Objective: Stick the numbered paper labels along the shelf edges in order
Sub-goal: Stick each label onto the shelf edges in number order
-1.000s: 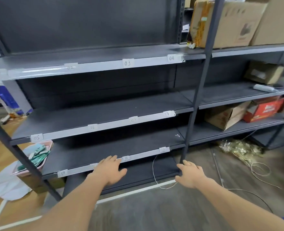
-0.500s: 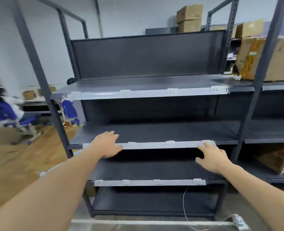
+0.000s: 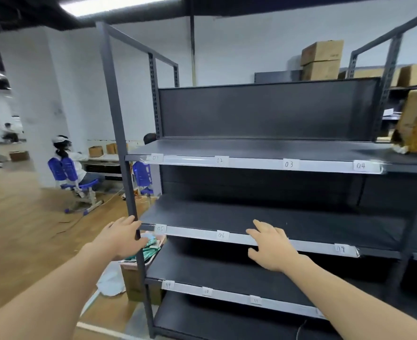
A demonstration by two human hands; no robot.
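Moved up from the bottom row: my left hand [image 3: 119,238] and right hand [image 3: 271,249] are open and empty at the middle shelf edge [image 3: 195,232]. Numbered labels [image 3: 221,235] sit along all three edges, so probably finished.

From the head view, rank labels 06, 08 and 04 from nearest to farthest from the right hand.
1. Label 06: just left of the right hand, on the middle shelf edge.
2. Label 08: same edge, farther off to the hand's right.
3. Label 04: up on the top shelf edge, at its right end.
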